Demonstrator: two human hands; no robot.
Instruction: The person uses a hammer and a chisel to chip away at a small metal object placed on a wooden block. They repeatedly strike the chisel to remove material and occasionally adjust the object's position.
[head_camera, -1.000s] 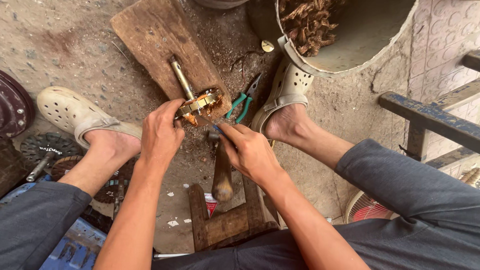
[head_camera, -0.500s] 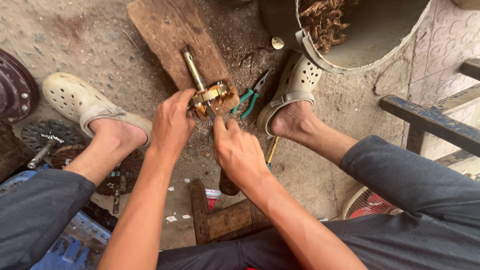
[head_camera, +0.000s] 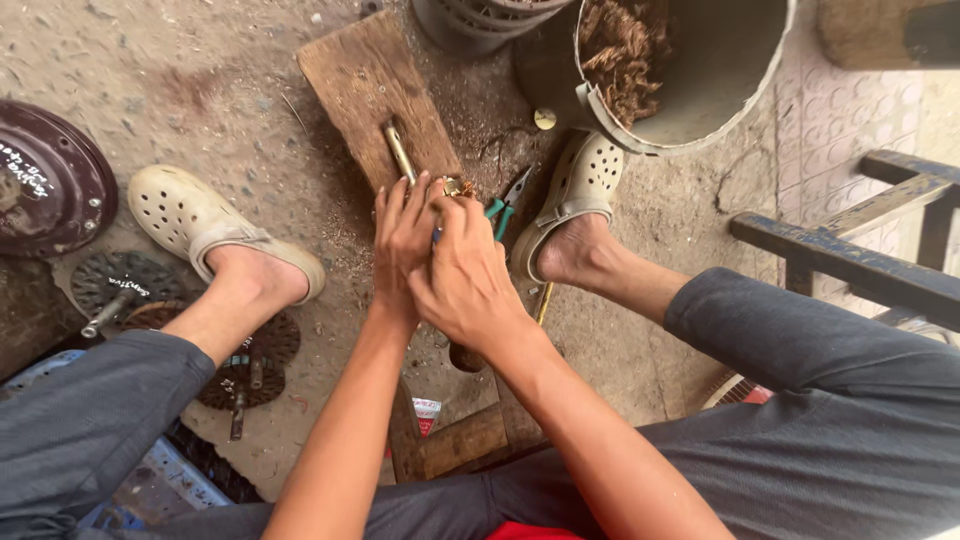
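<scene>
A brass-coloured metal part (head_camera: 457, 186) with a long rod (head_camera: 399, 150) lies on a worn wooden board (head_camera: 350, 80) on the ground between my feet. My left hand (head_camera: 400, 245) is closed over the part's near end. My right hand (head_camera: 468, 285) presses against the left, its fingertips on the brass piece. A small blue bit shows between the two hands; what it belongs to is hidden. Under my right wrist the dark end of a wooden handle (head_camera: 466, 358) sticks out. Green-handled pliers (head_camera: 505, 203) lie just right of the hands.
My feet in pale perforated clogs (head_camera: 190, 220) (head_camera: 580, 185) flank the board. A metal bucket (head_camera: 720, 70) with brown shavings stands at the upper right. Dark round metal discs (head_camera: 45, 185) and toothed wheels (head_camera: 120, 285) lie left. A dark wooden frame (head_camera: 850, 265) is right.
Both hands have closed together over the brass part. My right hand moved up from the wooden handle to the part. The view has shifted.
</scene>
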